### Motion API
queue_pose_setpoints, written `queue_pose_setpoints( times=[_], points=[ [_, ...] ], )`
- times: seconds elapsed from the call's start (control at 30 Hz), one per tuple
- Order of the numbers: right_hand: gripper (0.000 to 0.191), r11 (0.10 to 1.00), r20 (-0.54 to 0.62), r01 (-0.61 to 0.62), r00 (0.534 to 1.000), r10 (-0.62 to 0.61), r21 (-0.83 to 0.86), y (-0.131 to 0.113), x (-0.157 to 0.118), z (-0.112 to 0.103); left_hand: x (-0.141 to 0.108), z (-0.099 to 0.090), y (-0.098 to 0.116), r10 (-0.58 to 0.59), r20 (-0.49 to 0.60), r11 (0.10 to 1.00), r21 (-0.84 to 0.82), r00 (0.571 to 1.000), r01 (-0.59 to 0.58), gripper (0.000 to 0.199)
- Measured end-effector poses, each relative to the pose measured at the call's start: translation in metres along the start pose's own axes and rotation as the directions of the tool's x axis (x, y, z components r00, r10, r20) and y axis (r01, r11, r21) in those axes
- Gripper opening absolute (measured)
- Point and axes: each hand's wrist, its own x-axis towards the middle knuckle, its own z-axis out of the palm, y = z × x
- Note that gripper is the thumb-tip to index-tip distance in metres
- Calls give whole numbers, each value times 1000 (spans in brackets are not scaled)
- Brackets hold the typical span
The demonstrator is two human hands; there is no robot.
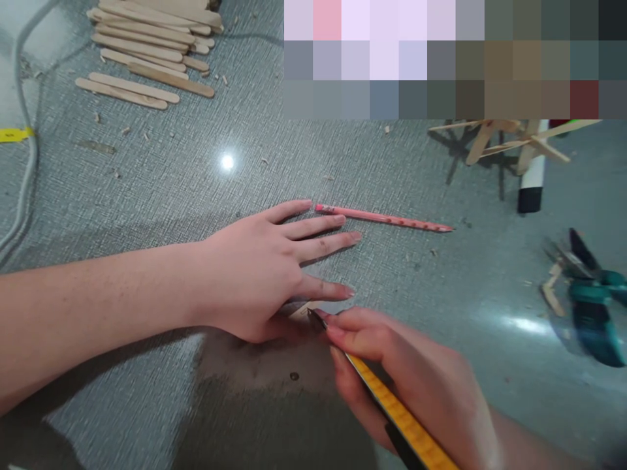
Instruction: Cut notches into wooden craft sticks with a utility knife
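Observation:
My left hand (pixel 274 261) lies on the grey textured table with its fingers spread, pointing right. A small pale wooden piece (pixel 304 308) shows under it, between the thumb and index finger; most of it is hidden. My right hand (pixel 411 365) grips a yellow and black knife (pixel 392 398), whose dark tip touches or nearly touches the wooden piece. A pink pencil (pixel 386 217) lies just beyond the left fingertips.
Wooden craft sticks (pixel 147 39) are piled at the back left, beside a grey cable (pixel 24 150). At the right are green-handled pliers (pixel 595 307), a white and black marker (pixel 531 189) and a stick structure (pixel 519 140). Wood chips are scattered about.

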Motion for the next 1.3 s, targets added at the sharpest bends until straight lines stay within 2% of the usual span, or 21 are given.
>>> queue_pose_setpoints(
  times=[0.23, 0.37, 0.47, 0.5, 0.63, 0.73, 0.9, 1.0, 1.1, 1.2, 1.3],
  points=[
    [26, 998, -127, 32, 991, -38, -48, 10, -2, -5, -1, 4, 1, 17, -21, 999, 46, 1000, -16, 70],
    [25, 997, -165, 14, 986, -25, -72, 11, -4, -8, -3, 6, 8, 18, -121, 987, 163, 992, 2, 67],
    [26, 997, -198, -32, 980, 17, -72, 12, -8, -8, -4, 5, 7, 26, -206, 987, 158, 978, 7, 72],
    [26, 997, -204, -43, 979, 28, -71, 13, -9, -8, -4, 4, 6, 36, -213, 992, 129, 976, -8, 67],
    [25, 996, -216, -67, 975, 51, -66, 13, -12, -8, -3, 2, -2, 93, -205, 996, 30, 974, -89, 22],
    [25, 995, -219, -66, 975, 49, -70, 12, -11, -9, -2, 2, -4, 102, -229, 995, 32, 968, -97, 22],
    [25, 993, -237, -65, 971, 41, -95, 11, -8, -9, -1, 2, -4, 56, -294, 998, 51, 954, -43, 30],
    [27, 996, -260, -75, 964, 57, -58, 13, -8, -11, -1, 2, -3, 68, -297, 995, 85, 952, -44, 28],
    [27, 994, -281, -113, 954, 107, -4, 16, -9, -13, 0, 1, -2, 133, -271, 988, 113, 953, -105, 27],
    [26, 998, -244, -63, 968, 56, -23, 16, -6, -15, -1, -1, 0, 180, -214, 982, 103, 960, -161, 33],
    [25, 998, -172, -16, 985, 5, -57, 15, -1, -17, -2, -2, 0, 177, -189, 983, 89, 966, -162, 36]
  ],
)
